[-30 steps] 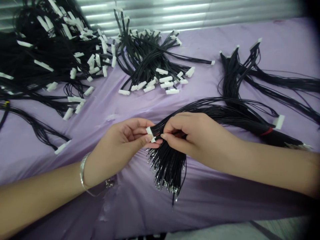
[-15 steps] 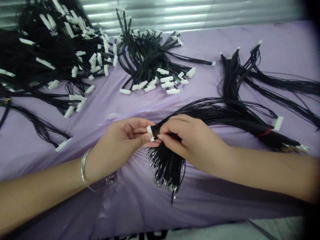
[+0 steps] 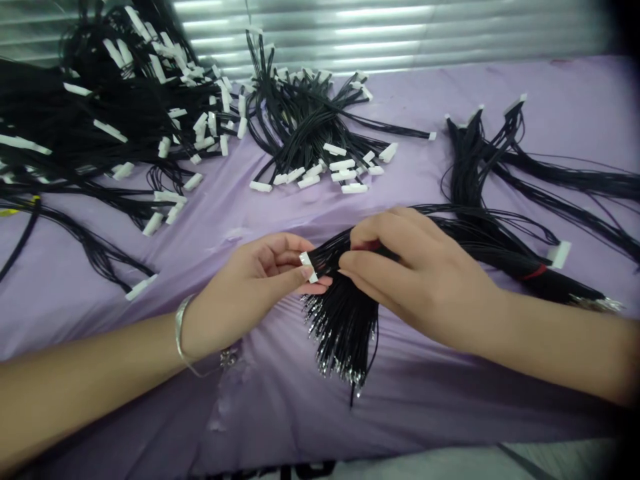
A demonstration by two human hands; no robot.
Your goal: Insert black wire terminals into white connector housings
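Observation:
My left hand (image 3: pixel 260 283) pinches a white connector housing (image 3: pixel 309 267) between thumb and fingers. Black wires (image 3: pixel 327 257) run out of its right side towards my right hand (image 3: pixel 407 273). The fingers of my right hand are curled round these wires, a short way from the housing; whether a single wire is pinched there is hidden. Below both hands, a fan of loose black wire ends (image 3: pixel 345 333) with bare metal terminals hangs over the purple cloth.
Piles of black cables with white connectors lie at the back left (image 3: pixel 125 133) and back middle (image 3: pixel 310 127). More cables (image 3: pixel 465 153) lie at the right, near a bundle with a red tie (image 3: pixel 533 272). Purple cloth (image 3: pixel 200 427) covers the table; slatted blinds (image 3: pixel 375 33) stand behind.
My right hand has moved right, away from the connector housing, along the wires. My left hand keeps its hold. The whole view has shifted slightly.

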